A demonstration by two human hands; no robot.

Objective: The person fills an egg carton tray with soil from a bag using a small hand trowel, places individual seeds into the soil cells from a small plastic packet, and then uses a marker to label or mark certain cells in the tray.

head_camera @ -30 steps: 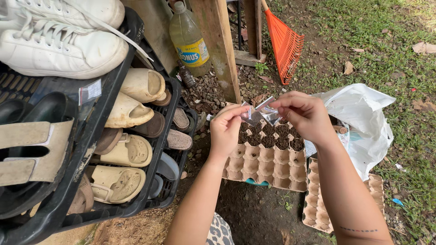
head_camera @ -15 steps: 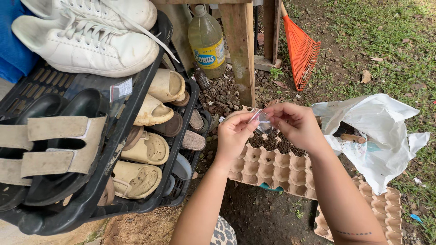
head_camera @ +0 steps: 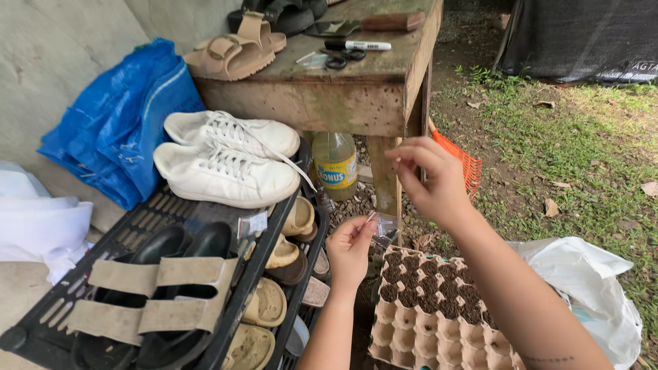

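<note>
I see my left hand point(head_camera: 349, 250) raised, pinching a small clear plastic packet point(head_camera: 385, 225) just above one cardboard egg tray point(head_camera: 439, 322), whose far cups hold dark crumbly soil. My right hand point(head_camera: 428, 179) hovers higher, fingertips pinched together; whether they grip anything, I can't tell. Two white sneakers point(head_camera: 226, 161) rest on a black slatted rack point(head_camera: 147, 226).

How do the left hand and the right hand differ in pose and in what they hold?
The left hand is low, just above the egg tray, and pinches a small clear packet; the right hand is raised higher and holds no packet. The left hand's fingers grip the packet's edge; the right hand's fingertips are pinched together, and whether something tiny is between them cannot be told. Both are bare.
</note>
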